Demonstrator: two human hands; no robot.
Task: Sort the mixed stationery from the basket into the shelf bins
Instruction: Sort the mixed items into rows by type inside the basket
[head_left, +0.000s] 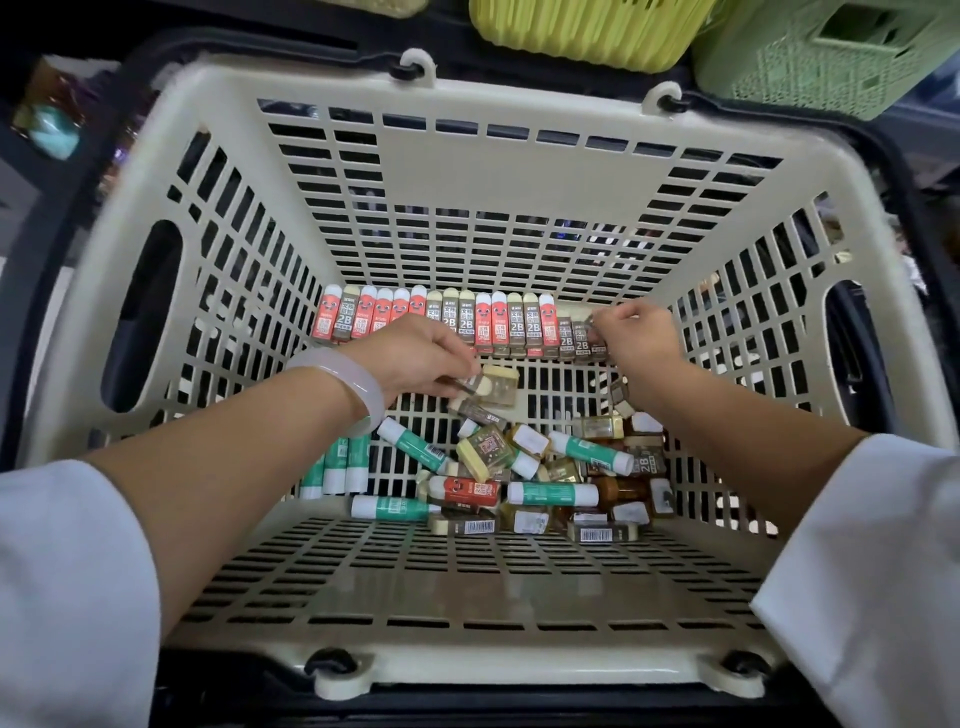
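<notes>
Both my hands are down inside a cream slotted basket (519, 171). Along its far wall stands a neat row of red and brown 2B erasers (447, 322). My right hand (636, 335) pinches a brown eraser (592, 332) at the right end of that row. My left hand (415, 358), with a pale bangle on the wrist, pinches a small eraser (475, 385) beside a clear yellow-capped box (500, 385). A loose pile of glue sticks, erasers and small boxes (545, 478) lies on the basket floor near me.
Several green-and-white glue sticks (337, 467) stand together at the near left of the basket floor. Beyond the basket's far rim sit a yellow-green bin (587, 26) and a green lattice bin (831, 57). A dark frame surrounds the basket.
</notes>
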